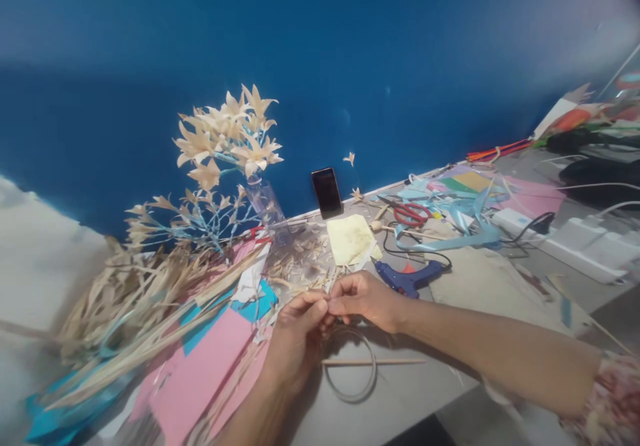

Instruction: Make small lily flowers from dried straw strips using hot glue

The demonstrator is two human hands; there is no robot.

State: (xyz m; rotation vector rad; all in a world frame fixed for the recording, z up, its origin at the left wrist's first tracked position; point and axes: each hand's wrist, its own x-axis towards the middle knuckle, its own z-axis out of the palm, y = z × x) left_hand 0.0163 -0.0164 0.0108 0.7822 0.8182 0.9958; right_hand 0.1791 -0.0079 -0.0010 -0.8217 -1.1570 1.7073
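My left hand (300,333) and my right hand (367,299) meet fingertip to fingertip over the near part of the work surface. Both are pinched closed; whatever sits between the fingers is too small and hidden to name. Just below them lies a thin round ring (374,374) with a slim wooden stick (400,361) across it. A blue glue gun (415,278) rests behind my right wrist. Beyond my fingers are pale scraps (305,263) and a stained yellow paper (350,241).
Cream handmade flowers (227,136) stand in a clear bottle (265,206), with more flower stems (205,219) beside it. Dried husk strips (130,293) and pink sheets (205,373) lie left. A phone (327,193) leans on the blue wall. Red-handled scissors (413,215) and a power strip (560,249) lie right.
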